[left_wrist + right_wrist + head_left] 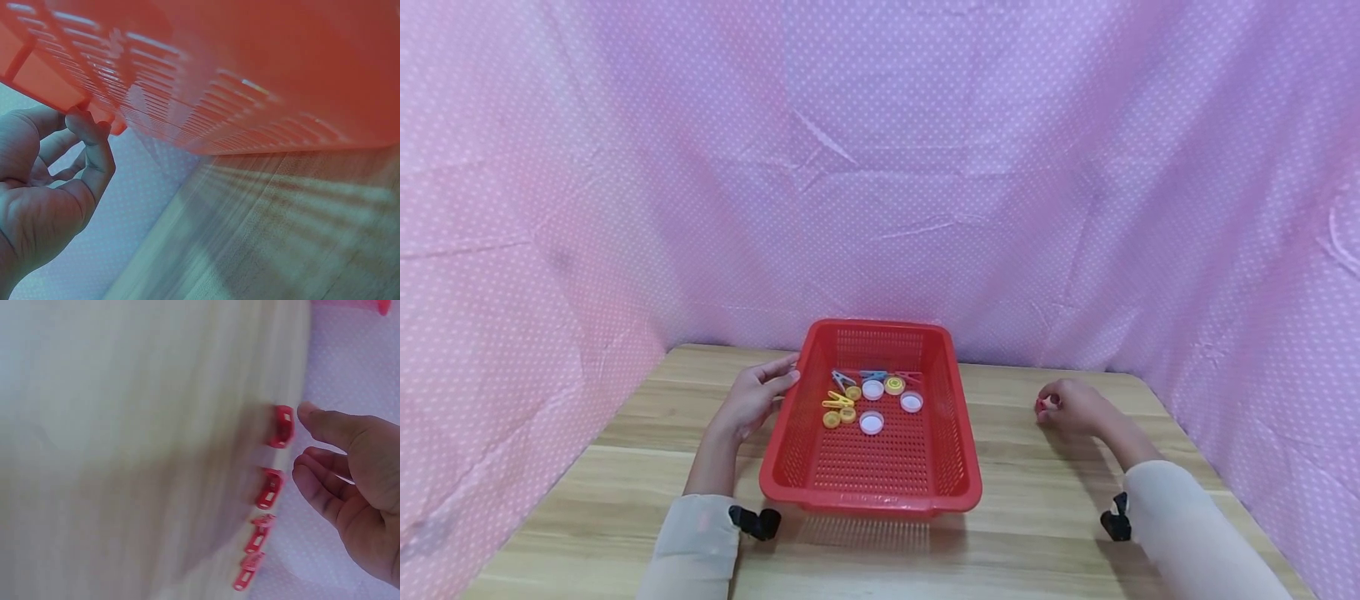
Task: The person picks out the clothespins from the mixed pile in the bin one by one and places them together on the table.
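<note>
A red slotted plastic basket stands in the middle of the wooden table. My left hand is at its left side; in the left wrist view, the thumb and fingers of that hand pinch the basket's rim. Over at the right, my right hand reaches down beside a small red clip. The right wrist view has several red clips in a row along the table edge, the nearest clip just off the fingertips. There the thumb and fingers of my right hand stand apart, nothing between them.
Inside the basket lie a yellow clothespin, a blue clothespin, a pink clothespin, white caps and several yellow caps. A pink dotted curtain hangs around the wooden table.
</note>
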### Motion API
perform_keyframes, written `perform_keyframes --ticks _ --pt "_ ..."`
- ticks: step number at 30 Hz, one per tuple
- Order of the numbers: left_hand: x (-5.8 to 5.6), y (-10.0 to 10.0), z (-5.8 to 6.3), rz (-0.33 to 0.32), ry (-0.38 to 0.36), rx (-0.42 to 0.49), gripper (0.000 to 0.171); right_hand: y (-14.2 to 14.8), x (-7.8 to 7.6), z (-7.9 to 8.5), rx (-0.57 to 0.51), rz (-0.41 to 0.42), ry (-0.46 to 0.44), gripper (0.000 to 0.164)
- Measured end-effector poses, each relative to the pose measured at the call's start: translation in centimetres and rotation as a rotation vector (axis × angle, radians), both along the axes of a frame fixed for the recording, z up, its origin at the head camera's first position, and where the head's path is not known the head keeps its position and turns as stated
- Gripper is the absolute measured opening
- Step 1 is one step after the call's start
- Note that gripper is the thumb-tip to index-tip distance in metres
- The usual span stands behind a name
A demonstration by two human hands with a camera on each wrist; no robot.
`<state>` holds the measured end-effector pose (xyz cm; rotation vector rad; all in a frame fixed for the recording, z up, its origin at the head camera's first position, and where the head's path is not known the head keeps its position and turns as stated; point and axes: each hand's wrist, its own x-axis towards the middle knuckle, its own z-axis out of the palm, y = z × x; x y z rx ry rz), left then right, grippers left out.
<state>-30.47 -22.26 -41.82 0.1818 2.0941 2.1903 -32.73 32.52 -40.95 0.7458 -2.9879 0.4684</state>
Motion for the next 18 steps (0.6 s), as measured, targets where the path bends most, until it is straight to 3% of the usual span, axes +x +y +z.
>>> perform_keyframes --ticks 5,18 --pt "-0.2 0.1 -0.1 0.007 -0.001 0.009 0.053 0.4 -0.4 1.7 0.029 -0.022 -0.009 0.031" --pt "-0.2 0.0 -0.1 -0.003 0.004 0.005 0.053 -1.9 -1.6 6.7 0.036 0.008 0.077 0.029"
